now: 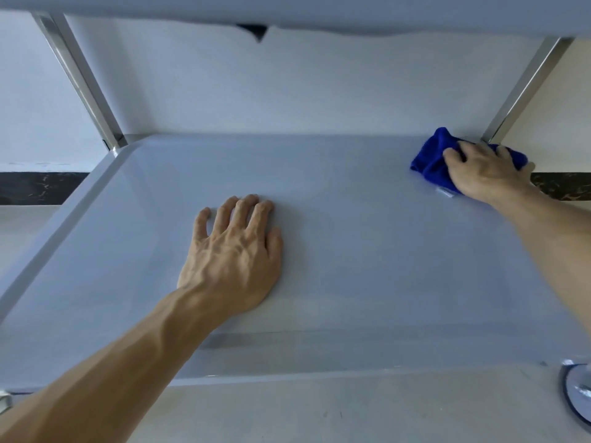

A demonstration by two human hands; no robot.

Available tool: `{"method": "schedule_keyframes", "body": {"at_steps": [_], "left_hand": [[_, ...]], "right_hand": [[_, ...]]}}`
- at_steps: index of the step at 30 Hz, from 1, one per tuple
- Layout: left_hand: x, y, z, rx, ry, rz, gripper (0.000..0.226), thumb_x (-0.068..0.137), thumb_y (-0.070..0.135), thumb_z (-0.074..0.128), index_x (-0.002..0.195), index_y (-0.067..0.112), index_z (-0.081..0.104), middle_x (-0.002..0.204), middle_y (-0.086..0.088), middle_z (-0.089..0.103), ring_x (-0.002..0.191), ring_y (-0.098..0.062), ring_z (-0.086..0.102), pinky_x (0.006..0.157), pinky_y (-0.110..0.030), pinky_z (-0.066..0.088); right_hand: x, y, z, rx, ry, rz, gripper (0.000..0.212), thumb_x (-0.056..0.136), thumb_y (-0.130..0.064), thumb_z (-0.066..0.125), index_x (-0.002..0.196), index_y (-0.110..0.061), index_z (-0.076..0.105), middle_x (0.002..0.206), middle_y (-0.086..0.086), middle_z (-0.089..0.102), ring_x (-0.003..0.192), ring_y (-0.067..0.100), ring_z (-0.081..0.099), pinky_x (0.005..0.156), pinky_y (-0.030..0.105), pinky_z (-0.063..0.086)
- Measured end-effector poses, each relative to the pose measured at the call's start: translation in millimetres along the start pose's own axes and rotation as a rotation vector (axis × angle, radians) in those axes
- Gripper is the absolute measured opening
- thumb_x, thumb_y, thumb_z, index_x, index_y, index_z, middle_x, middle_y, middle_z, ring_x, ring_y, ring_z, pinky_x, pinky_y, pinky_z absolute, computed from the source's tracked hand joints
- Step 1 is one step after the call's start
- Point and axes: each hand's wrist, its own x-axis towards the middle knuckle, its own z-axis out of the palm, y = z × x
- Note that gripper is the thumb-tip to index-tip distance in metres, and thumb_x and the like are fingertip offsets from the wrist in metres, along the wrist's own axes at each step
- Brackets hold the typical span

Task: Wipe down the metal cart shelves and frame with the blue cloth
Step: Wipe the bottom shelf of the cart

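blue cloth (430, 158): bunched, far right corner | shelf (351, 251): flat (pale grey) | frame post (524, 91): behind cloth

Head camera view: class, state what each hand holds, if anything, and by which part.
The right hand grips the bunched blue microfibre cloth over its top, near the far right corner. The left hand holds nothing; it rests flat on the grey metal cart shelf.
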Motion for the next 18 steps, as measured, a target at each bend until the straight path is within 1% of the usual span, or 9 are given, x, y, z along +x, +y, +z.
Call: {"method": "schedule_keyframes", "body": {"at_steps": [1, 3, 4, 6, 9, 11, 14, 16, 18], "left_hand": [[0, 1, 0, 0.005, 0.001, -0.003, 0.054, 0.097, 0.042, 0.016, 0.148, 0.029, 0.028, 0.156, 0.01, 0.025, 0.148, -0.015, 0.014, 0.121, -0.044, 0.008], [0, 2, 1, 0.011, 0.002, -0.005, 0.053, 0.098, 0.042, 0.017, 0.147, 0.029, 0.029, 0.156, 0.009, 0.026, 0.148, -0.016, 0.015, 0.121, -0.044, 0.008], [0, 2, 0, 0.01, -0.001, -0.006, 0.053, 0.098, 0.042, 0.017, 0.147, 0.029, 0.028, 0.156, 0.009, 0.026, 0.148, -0.016, 0.015, 0.121, -0.044, 0.008], [1, 3, 0, 0.001, -0.014, -0.009, 0.054, 0.097, 0.042, 0.016, 0.147, 0.029, 0.028, 0.156, 0.011, 0.025, 0.148, -0.015, 0.014, 0.121, -0.044, 0.007], [0, 2, -2, 0.002, -0.01, -0.006, 0.053, 0.097, 0.042, 0.018, 0.148, 0.03, 0.028, 0.155, 0.011, 0.026, 0.147, -0.014, 0.015, 0.121, -0.043, 0.008], [0, 0, -4, -0.003, -0.004, -0.009, 0.051, 0.099, 0.042, 0.021, 0.148, 0.031, 0.03, 0.156, 0.012, 0.027, 0.147, -0.014, 0.017, 0.121, -0.041, 0.01], [0, -1, -4, 0.0, -0.008, -0.01, 0.049, 0.101, 0.043, 0.024, 0.149, 0.034, 0.03, 0.159, 0.013, 0.026, 0.148, -0.013, 0.016, 0.122, -0.04, 0.01], [-1, -2, -5, -0.014, -0.011, -0.015, 0.05, 0.101, 0.043, 0.025, 0.15, 0.033, 0.03, 0.159, 0.013, 0.025, 0.149, -0.013, 0.016, 0.122, -0.04, 0.008], [-2, 0, -5, -0.023, -0.014, -0.01, 0.05, 0.101, 0.043, 0.025, 0.15, 0.033, 0.03, 0.159, 0.013, 0.026, 0.149, -0.013, 0.016, 0.123, -0.04, 0.008]], "right_hand": [[-3, -4, 0, 0.001, -0.017, 0.011, 0.076, 0.081, -0.072, 0.006, 0.137, -0.034, 0.04, 0.156, 0.004, 0.034, 0.148, 0.033, 0.019, 0.114, 0.07, 0.007], [-14, -27, 0, 0.0, -0.053, -0.032, 0.085, 0.075, -0.087, 0.008, 0.145, -0.044, 0.03, 0.16, 0.004, 0.028, 0.149, 0.036, 0.015, 0.115, 0.07, 0.002], [-20, -42, 2, -0.013, -0.061, -0.097, 0.088, 0.073, -0.092, 0.009, 0.149, -0.049, 0.023, 0.163, 0.001, 0.023, 0.15, 0.035, 0.013, 0.115, 0.068, 0.0], [-37, -76, 6, -0.046, -0.059, -0.294, 0.089, 0.074, -0.094, 0.013, 0.153, -0.052, 0.012, 0.167, -0.004, 0.013, 0.153, 0.033, 0.009, 0.118, 0.066, 0.001], [-74, -127, 16, -0.035, -0.101, -0.577, 0.091, 0.069, -0.098, 0.011, 0.151, -0.057, 0.009, 0.168, -0.008, 0.007, 0.154, 0.031, 0.004, 0.118, 0.064, -0.002], [-93, -138, 21, -0.021, -0.144, -0.669, 0.095, 0.063, -0.1, 0.008, 0.149, -0.06, 0.008, 0.168, -0.01, 0.005, 0.155, 0.027, 0.0, 0.119, 0.062, -0.004], [-86, -112, 17, 0.027, -0.141, -0.604, 0.081, 0.074, -0.093, 0.018, 0.149, -0.061, 0.012, 0.168, -0.014, 0.007, 0.155, 0.019, 0.001, 0.121, 0.055, 0.0], [-68, -72, 9, 0.014, -0.101, -0.445, 0.074, 0.083, -0.086, 0.023, 0.15, -0.057, 0.013, 0.168, -0.013, 0.008, 0.155, 0.02, 0.004, 0.121, 0.055, 0.002], [-55, -16, -1, -0.007, -0.096, -0.23, 0.078, 0.082, -0.087, 0.022, 0.151, -0.054, 0.012, 0.168, -0.01, 0.009, 0.155, 0.024, 0.005, 0.121, 0.058, 0.004]]}}
